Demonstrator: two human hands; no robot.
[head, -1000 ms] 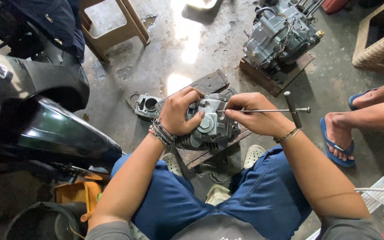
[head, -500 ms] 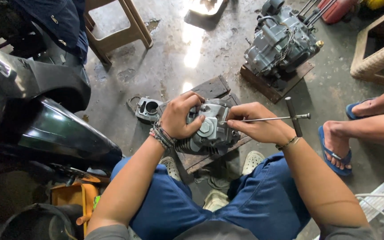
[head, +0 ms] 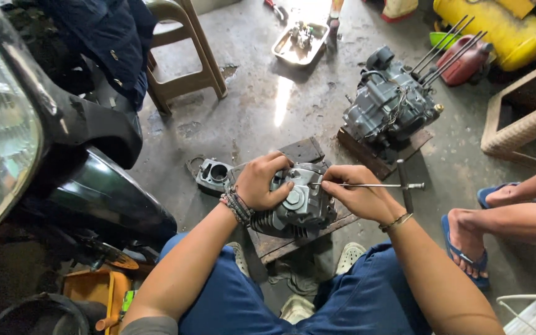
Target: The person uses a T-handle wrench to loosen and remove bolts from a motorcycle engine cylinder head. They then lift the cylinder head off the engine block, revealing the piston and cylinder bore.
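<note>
A grey finned engine cylinder head (head: 302,208) rests on a wooden board (head: 280,243) on the concrete floor between my knees. My left hand (head: 262,182) lies over its top left side and grips it. My right hand (head: 358,195) is closed around a long metal T-handle wrench (head: 379,185), whose shaft runs sideways and whose tip meets the top of the cylinder head. A small grey engine part (head: 213,175) lies on the floor just left of the board.
A larger engine block (head: 392,105) with long studs sits on wood ahead right. A motorcycle (head: 44,142) fills the left. Another person's legs and blue sandals (head: 466,248) are at right. A metal tray (head: 299,42), plastic stools (head: 184,59) and a yellow container (head: 497,25) stand farther off.
The camera view has tilted upward, showing more of the floor ahead. My hands stay on the cylinder head and the wrench, with hardly any shift.
</note>
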